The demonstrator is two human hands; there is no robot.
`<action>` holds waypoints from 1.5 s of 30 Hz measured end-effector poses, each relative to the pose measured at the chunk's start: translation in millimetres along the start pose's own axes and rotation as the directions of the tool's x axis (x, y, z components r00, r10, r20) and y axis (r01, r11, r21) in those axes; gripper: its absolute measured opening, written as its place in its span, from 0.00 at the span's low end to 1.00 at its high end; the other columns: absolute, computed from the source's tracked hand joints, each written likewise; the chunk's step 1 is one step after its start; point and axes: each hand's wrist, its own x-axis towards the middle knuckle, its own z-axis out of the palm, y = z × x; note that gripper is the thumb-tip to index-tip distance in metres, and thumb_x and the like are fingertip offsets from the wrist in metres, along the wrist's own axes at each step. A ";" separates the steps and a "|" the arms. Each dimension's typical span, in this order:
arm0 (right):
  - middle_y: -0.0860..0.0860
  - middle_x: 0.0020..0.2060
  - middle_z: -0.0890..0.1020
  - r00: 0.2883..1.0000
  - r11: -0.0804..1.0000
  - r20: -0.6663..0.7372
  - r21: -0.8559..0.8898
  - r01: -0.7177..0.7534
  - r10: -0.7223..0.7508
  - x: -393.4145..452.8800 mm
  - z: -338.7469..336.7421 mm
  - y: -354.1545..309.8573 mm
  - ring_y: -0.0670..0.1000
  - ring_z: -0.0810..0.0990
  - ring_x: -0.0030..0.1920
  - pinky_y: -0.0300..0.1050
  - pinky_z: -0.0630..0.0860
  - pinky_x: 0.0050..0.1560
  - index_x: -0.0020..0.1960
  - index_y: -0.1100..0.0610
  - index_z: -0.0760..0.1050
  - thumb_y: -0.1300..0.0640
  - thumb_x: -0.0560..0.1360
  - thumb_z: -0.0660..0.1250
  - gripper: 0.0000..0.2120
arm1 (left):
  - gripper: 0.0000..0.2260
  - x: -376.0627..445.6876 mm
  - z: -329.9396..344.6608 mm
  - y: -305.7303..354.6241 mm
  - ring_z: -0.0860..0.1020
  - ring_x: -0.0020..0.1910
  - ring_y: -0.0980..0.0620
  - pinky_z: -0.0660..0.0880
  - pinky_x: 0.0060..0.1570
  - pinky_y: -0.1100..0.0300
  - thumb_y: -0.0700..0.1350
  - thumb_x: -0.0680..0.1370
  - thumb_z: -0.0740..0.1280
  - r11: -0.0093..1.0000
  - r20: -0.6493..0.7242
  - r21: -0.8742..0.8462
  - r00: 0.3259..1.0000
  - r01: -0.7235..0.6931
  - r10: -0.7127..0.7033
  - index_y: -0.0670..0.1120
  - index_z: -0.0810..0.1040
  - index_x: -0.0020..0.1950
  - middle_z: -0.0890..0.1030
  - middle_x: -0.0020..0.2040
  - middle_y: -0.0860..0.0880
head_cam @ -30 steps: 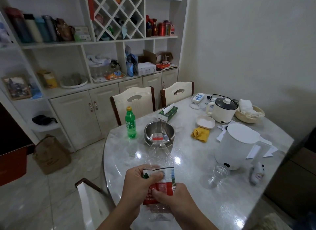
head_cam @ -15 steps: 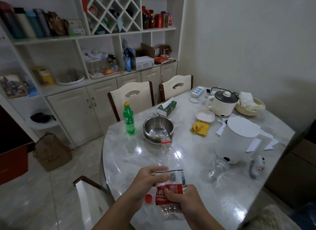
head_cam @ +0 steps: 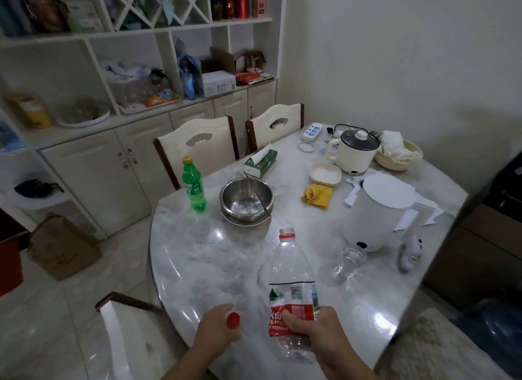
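An empty clear plastic bottle [head_cam: 292,278] with a red and white label and no cap is tilted over the near edge of the marble table [head_cam: 197,255]. My right hand [head_cam: 313,327] grips it around the lower label. My left hand [head_cam: 217,327] is to the left of the bottle and pinches its small red cap [head_cam: 233,319] at the fingertips, just above the table's edge.
Further back stand a green soda bottle [head_cam: 194,185], a steel bowl [head_cam: 246,200] with a utensil, a tissue box [head_cam: 260,160], a yellow cloth [head_cam: 317,195], a white kettle [head_cam: 381,210], a small glass [head_cam: 349,262], a cooker pot [head_cam: 353,150] and a basket [head_cam: 399,153]. Chairs [head_cam: 197,145] line the far side, and another chair [head_cam: 124,331] stands near left.
My left hand left the bottle's label and took the red cap from the table. The bottle swung to the right in my right hand.
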 end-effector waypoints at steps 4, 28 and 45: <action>0.65 0.40 0.88 1.000 1.000 -0.016 -0.013 -0.014 0.014 1.0 -4.1 0.4 0.63 0.89 0.42 0.51 0.86 0.39 0.47 0.68 0.84 0.62 0.56 0.81 0.21 | 0.31 6.5 11.1 -1.1 0.77 0.63 0.48 0.71 0.58 0.62 0.46 0.65 0.77 0.999 -0.052 0.039 0.998 -0.020 0.022 0.47 0.76 0.68 0.81 0.62 0.47; 0.59 0.43 0.90 0.994 0.977 -0.014 -0.183 -0.107 0.106 -8.8 -5.6 -3.2 0.58 0.89 0.45 0.52 0.85 0.53 0.50 0.66 0.85 0.65 0.66 0.81 0.14 | 0.06 11.0 -58.6 72.6 0.78 0.31 0.50 0.75 0.35 0.59 0.35 0.74 0.70 0.459 -0.204 -0.883 0.960 -0.095 -0.193 0.44 0.85 0.45 0.84 0.33 0.47; 0.51 0.39 0.90 0.998 0.888 0.055 -0.456 0.055 -0.034 -24.9 11.8 -12.6 0.48 0.89 0.41 0.37 0.84 0.44 0.41 0.58 0.88 0.60 0.67 0.81 0.04 | 0.11 -56.1 -104.8 123.5 0.87 0.38 0.47 0.83 0.35 0.62 0.38 0.65 0.73 0.128 -0.100 -0.985 0.990 -0.113 0.099 0.38 0.81 0.46 0.87 0.42 0.40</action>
